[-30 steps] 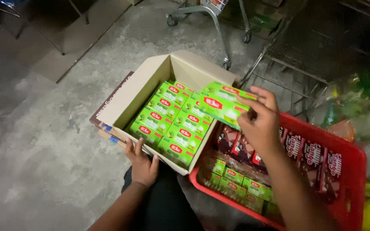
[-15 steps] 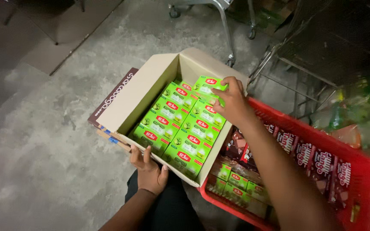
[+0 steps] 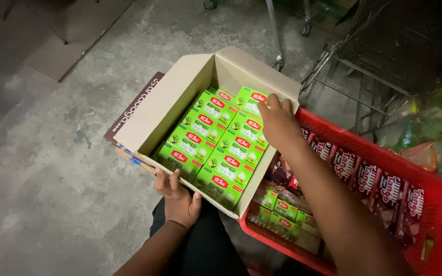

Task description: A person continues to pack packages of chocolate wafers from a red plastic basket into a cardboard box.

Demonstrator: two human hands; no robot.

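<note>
A green carton (image 3: 250, 100) lies at the far right corner of the open cardboard box (image 3: 180, 89), level with the other green cartons (image 3: 208, 145) packed in rows inside; the right hand (image 3: 278, 122) rests on it, fingers spread flat over its top near the box's right wall, not clenched; the left hand (image 3: 177, 197) grips the box's near edge from below, fingers curled up against the wall; the box sits on the concrete floor (image 3: 42, 184); just beside its right wall stands a red plastic crate (image 3: 436, 189) holding dark red packets (image 3: 364, 176) and more small green cartons (image 3: 282, 209) at its near corner.
</note>
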